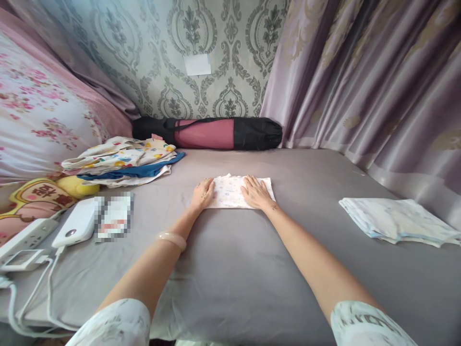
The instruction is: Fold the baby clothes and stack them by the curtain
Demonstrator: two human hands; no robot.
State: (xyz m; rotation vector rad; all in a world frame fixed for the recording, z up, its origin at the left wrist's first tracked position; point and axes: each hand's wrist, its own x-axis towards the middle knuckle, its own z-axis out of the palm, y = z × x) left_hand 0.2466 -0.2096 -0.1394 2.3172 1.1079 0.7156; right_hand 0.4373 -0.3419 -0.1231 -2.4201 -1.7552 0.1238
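A small folded piece of white clothing [231, 193] with a faint pastel print lies flat on the grey bed sheet, straight ahead of me. At its left edge rests my left hand [203, 193], turned on its side, fingers extended and touching the fabric. Flat on the right part of the same garment lies my right hand [255, 192], palm down with its fingers apart. A small peak of cloth sticks up along the far edge of the folded garment. Neither hand grips anything.
Left of me lie a pile of printed clothes [122, 158], a white power bank [77, 223], a power strip [30, 235] with cables, and a yellow plush [46, 199]. Folded white cloths [398, 221] are at right. A black-and-pink rolled bag [205, 133] lies against the wall.
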